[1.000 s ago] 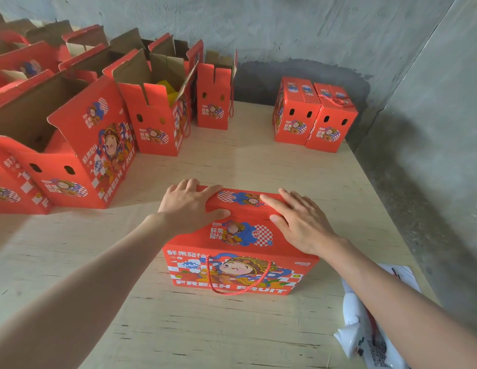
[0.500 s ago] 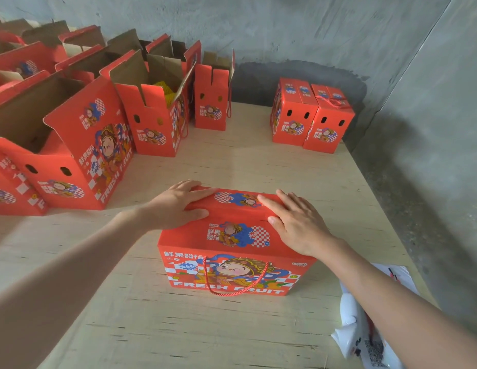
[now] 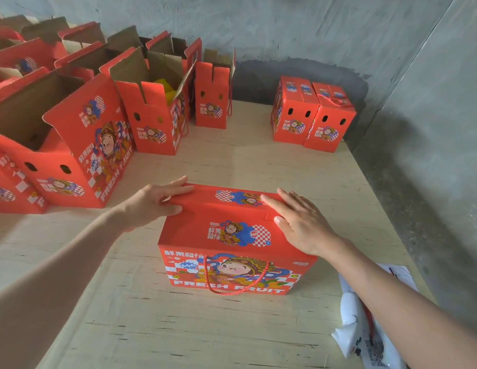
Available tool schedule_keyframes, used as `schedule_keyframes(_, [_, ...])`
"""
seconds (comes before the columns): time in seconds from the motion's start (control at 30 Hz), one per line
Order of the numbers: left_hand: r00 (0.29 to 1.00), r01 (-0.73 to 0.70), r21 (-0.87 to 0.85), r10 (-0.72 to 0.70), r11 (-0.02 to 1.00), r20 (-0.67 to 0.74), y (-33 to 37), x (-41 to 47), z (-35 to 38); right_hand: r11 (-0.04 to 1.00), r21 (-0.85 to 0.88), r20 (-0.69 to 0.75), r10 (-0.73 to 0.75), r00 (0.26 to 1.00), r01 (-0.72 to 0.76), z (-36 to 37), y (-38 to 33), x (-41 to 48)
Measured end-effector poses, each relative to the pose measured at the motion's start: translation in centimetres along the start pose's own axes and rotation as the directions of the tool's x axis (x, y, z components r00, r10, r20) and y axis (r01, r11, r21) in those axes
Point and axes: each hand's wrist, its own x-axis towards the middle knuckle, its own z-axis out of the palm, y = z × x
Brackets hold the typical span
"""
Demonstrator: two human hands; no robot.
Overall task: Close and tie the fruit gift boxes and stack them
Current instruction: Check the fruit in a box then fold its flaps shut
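Observation:
A red fruit gift box (image 3: 226,246) with cartoon print stands on the plywood table (image 3: 178,328) in front of me, its top flaps folded down. A red cord handle (image 3: 233,288) hangs loose on its front face. My left hand (image 3: 149,203) lies at the box's upper left corner, fingers straight over the far flap and thumb on the top. My right hand (image 3: 298,222) presses flat on the right side of the top. Two closed boxes (image 3: 312,115) stand side by side at the back right.
Several open red boxes (image 3: 80,123) with raised flaps crowd the left and back left; one shows yellow padding (image 3: 169,90) inside. White printed plastic bags (image 3: 365,328) lie at the table's right front edge. Grey concrete walls (image 3: 338,35) close in behind and to the right.
My left hand has slid from the top of the box to its left corner, fingers now reaching along the far flap. My right hand has stayed flat on the top.

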Motion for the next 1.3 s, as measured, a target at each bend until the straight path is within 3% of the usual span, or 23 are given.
schedule_keyframes(0.1, [1.000,-0.022,-0.212,0.017,0.977,-0.024,-0.7,-0.3,0.7,1.000,-0.003,-0.003,-0.002,1.000,0.002,0.0,0.0,0.1])
schedule_keyframes(0.23, [0.997,0.007,-0.574,-0.050,0.819,-0.060,-1.7,-0.6,1.5,1.000,0.002,-0.001,-0.006,1.000,0.006,0.0,0.1,0.0])
schedule_keyframes(0.33, [0.986,-0.028,-0.670,-0.091,0.742,-0.143,-2.0,-0.9,2.4,1.000,0.007,-0.006,0.009,1.000,-0.009,0.1,-0.1,-0.1])
schedule_keyframes(0.47, [0.934,-0.118,-0.544,-0.093,0.831,-0.344,-1.7,-1.5,3.2,0.999,0.004,-0.034,0.041,0.999,-0.041,0.1,-0.6,0.0])
schedule_keyframes(0.57, [0.879,-0.093,-0.381,-0.104,0.920,-0.466,-1.3,-1.8,3.6,0.997,0.021,-0.048,0.081,0.995,-0.081,-0.2,-1.5,0.2])
schedule_keyframes(0.67, [0.804,-0.092,-0.449,-0.201,0.889,-0.560,-0.8,-1.9,4.5,0.994,0.077,-0.112,0.087,0.990,-0.079,0.0,-4.0,1.4])
schedule_keyframes(0.83, [0.715,-0.108,-0.536,-0.309,0.837,-0.627,-0.2,-2.3,5.9,0.996,0.092,-0.167,0.039,0.985,-0.024,1.2,-8.0,2.8])
schedule_keyframes(1.07, [0.624,0.006,-0.551,-0.433,0.835,-0.650,0.5,-2.1,6.2,0.979,0.206,-0.243,0.061,0.968,-0.010,2.0,-11.5,4.5])
schedule_keyframes(1.23, [0.675,-0.006,-0.496,-0.362,0.868,-0.643,0.1,-2.9,6.0,0.979,0.201,-0.257,0.054,0.965,-0.001,2.3,-11.5,4.5])
schedule_keyframes(1.3, [0.650,0.021,-0.514,-0.403,0.857,-0.645,0.2,-2.7,5.8,0.981,0.196,-0.245,0.036,0.969,0.013,2.3,-11.5,4.5])
